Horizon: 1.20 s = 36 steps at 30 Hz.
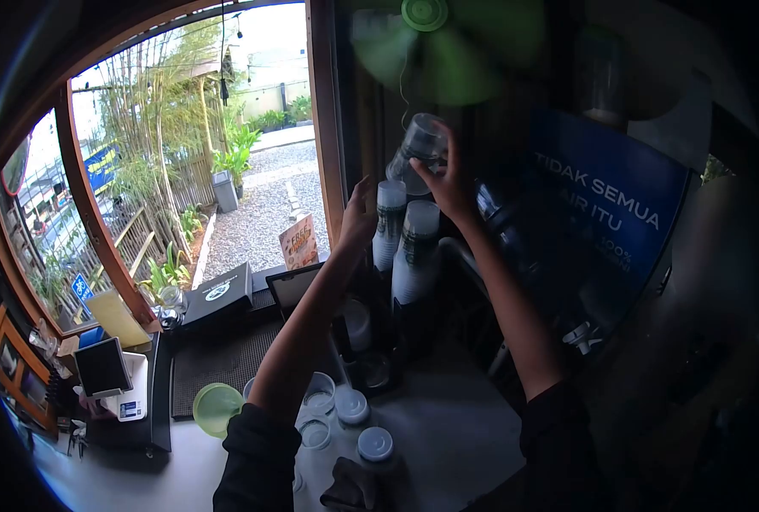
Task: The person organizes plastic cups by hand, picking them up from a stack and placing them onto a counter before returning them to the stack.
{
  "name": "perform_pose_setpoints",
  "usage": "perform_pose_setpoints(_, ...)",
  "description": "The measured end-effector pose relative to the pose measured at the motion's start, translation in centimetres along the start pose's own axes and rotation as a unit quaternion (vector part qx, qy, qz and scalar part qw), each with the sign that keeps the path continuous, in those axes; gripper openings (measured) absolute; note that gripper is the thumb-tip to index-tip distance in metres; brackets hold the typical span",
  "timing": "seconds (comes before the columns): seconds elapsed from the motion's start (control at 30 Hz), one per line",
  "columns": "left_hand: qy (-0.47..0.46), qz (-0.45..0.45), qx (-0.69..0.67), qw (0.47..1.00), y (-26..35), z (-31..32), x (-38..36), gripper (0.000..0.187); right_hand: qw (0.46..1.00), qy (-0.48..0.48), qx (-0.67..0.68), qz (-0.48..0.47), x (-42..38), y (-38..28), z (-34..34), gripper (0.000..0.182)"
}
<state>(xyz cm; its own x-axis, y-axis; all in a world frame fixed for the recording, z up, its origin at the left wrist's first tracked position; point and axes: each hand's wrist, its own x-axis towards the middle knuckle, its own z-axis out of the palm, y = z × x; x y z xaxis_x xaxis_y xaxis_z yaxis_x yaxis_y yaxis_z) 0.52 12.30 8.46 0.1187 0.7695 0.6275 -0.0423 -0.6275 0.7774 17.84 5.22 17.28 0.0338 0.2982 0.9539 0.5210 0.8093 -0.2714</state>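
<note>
My right hand [450,182] is closed around the side of a clear plastic cup [425,130], raised and tilted above the cup stacks. More clear cups show behind and below it, partly hidden by my fingers. My left hand [358,215] is beside the left stack of cups [389,224], fingers stretched upward and nothing visible in them. A second, taller stack of clear cups [418,252] stands between my forearms.
A green fan [424,13] spins overhead. White-lidded jars [375,444], clear cups and a light-green container [217,408] stand on the counter, with a dark cloth [351,485] near me. A tablet [104,367] is far left, a blue sign [601,205] right.
</note>
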Motion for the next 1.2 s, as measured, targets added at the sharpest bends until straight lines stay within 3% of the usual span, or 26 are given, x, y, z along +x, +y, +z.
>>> perform_pose_setpoints(0.13, -0.005, -0.001, 0.02, 1.0, -1.1, -0.1, 0.8, 0.075, 0.998, -0.057, 0.01, 0.006, 1.0, 2.9, 3.3, 0.068)
perform_pose_setpoints(0.23, -0.015, 0.056, 0.054, 0.997, -2.3, 0.0, 1.0, 0.073, 0.995, -0.092, -0.031, 0.005, 0.9, 4.9, 4.7, 0.068)
perform_pose_setpoints(0.33, -0.07, 0.052, 0.04, 0.995, -4.3, -0.8, 2.2, 0.066, 0.985, -0.155, -0.061, 0.042, 1.0, 6.7, 5.3, 0.067)
perform_pose_setpoints(0.43, -0.062, 0.002, 0.065, 0.996, -4.1, -0.7, 1.7, 0.052, 0.984, -0.171, -0.036, 0.026, 0.6, 8.1, 5.3, 0.069)
perform_pose_setpoints(0.47, -0.041, 0.009, 0.056, 0.998, -5.6, -0.6, 2.2, 0.042, 0.977, -0.193, -0.013, 0.089, 0.5, 8.5, 5.2, 0.066)
perform_pose_setpoints(0.53, -0.038, 0.004, 0.089, 0.995, -5.4, -0.6, 1.7, 0.04, 0.949, -0.232, 0.033, 0.212, 0.3, 9.9, 5.2, 0.062)
perform_pose_setpoints(0.63, -0.01, -0.004, 0.117, 0.993, -6.4, -0.6, 0.9, 0.042, 0.933, -0.27, 0.082, 0.225, 0.1, 11.5, 5.6, 0.047)
perform_pose_setpoints(0.73, -0.012, -0.025, 0.12, 0.992, -7.0, -0.6, -0.1, 0.048, 0.976, -0.174, -0.126, 0.028, 0.0, 9.7, 5.1, 0.027)
perform_pose_setpoints(0.83, -0.004, -0.007, 0.173, 0.985, -6.6, -0.3, -1.5, 0.053, 0.948, -0.275, -0.111, 0.116, 0.6, 5.8, 4.9, 0.022)
perform_pose_setpoints(1.13, 0.012, 0.058, 0.285, 0.957, -5.0, 0.1, -3.5, 0.066, 0.902, -0.346, -0.201, 0.159, 0.6, 3.1, 4.8, 0.029)
perform_pose_setpoints(1.2, 0.032, 0.067, 0.291, 0.954, -3.7, -0.5, -4.5, 0.065, 0.919, -0.311, -0.225, 0.095, -0.3, 2.1, 4.6, 0.035)
